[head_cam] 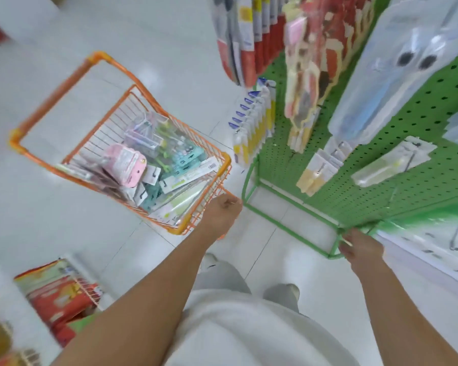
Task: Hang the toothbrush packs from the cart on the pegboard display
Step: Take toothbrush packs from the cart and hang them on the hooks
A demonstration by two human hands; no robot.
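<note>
Both forearms reach out and down from a person in a white top and pale trousers, standing on a white tiled floor. Left hand sits at the near right corner of the orange wire cart, fingers curled in; it looks closed on the cart's rim wire there, but blur keeps me from confirming the grip. Right hand is low at the near corner of the green stand frame, fingers curled loosely, touching or just beside the tube; can't tell if it holds anything.

Toothbrush packs lie in a loose heap inside the cart: clear, pink, teal and white cards, some face down showing barcodes. Heap is just ahead and left of the left hand, nearest packs right beside its knuckles. Well apart from the right hand.

Green pegboard stands to the right of the cart, tilted in this view. Already hanging on it: red and white packs up top, a row of white-yellow packs with blue tips at the left edge, cream packs mid-board, clear blister packs nearest the camera. All blurred, labels unreadable.

Red and yellow packaged goods sit bottom left, beside a bit of wire rack.
</note>
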